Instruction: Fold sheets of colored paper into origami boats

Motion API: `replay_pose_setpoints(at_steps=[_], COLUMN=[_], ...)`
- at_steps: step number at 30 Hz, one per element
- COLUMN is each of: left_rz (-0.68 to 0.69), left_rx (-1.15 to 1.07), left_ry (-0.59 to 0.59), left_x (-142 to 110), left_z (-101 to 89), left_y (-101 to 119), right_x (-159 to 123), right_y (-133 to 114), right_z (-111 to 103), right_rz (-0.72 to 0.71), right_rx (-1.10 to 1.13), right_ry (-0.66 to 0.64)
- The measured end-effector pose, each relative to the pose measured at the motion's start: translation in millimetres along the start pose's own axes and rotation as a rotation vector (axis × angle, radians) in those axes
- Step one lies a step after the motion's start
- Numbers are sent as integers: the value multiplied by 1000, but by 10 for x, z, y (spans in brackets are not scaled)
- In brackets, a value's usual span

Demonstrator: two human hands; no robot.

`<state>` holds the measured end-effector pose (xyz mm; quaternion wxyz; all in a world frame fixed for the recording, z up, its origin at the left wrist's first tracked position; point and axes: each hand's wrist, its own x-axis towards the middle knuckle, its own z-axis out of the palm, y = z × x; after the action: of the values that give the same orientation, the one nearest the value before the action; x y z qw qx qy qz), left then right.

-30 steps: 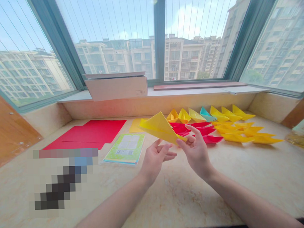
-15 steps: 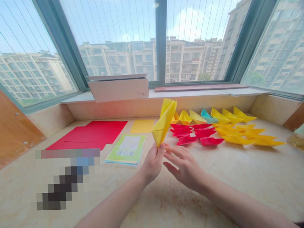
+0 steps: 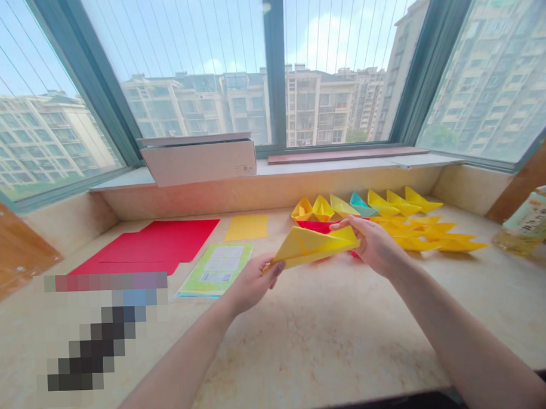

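At the far left, red sheets (image 3: 167, 244) lie overlapping on the pale marbled counter (image 3: 278, 359), and nearer the person a pixelated patch (image 3: 98, 336) hides whatever is there. Behind the sheets, a white box (image 3: 200, 162) sits on the window ledge (image 3: 298, 166). To the right of the red sheets come a flat yellow sheet (image 3: 246, 227) and, nearer the person, a green-covered packet (image 3: 219, 267). The person's left hand (image 3: 254, 284) pinches the left end of a folded yellow paper (image 3: 313, 248), thumb on top. The paper is held up above the counter between the two hands, its long body running across. The right hand (image 3: 373, 243) grasps the paper's right end with its fingers. Behind the paper, red paper boats (image 3: 316, 226) are partly covered by it. Beyond them stands a row of folded boats, mostly yellow ones (image 3: 383, 203) with one turquoise boat (image 3: 361, 205) among them. Right of the right hand, more yellow boats (image 3: 429, 235) are grouped closely together. At the far right stands a clear labelled container (image 3: 528, 219) with yellowish contents.
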<state>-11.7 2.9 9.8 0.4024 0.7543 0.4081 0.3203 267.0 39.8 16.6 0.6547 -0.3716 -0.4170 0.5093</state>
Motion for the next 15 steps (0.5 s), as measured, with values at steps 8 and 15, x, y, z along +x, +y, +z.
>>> replay_pose_setpoints(at_steps=[8,15], left_rz=[-99,-89], left_rx=[-87,-182], left_ry=[258,483], left_x=[53,98], left_z=[-119,-143], left_y=[-21,-92], right_x=[-104,-166], right_y=[-115,-173], right_z=[-79,-39], right_rz=[309,314], right_rx=[38,-111], right_ry=[-434,-563])
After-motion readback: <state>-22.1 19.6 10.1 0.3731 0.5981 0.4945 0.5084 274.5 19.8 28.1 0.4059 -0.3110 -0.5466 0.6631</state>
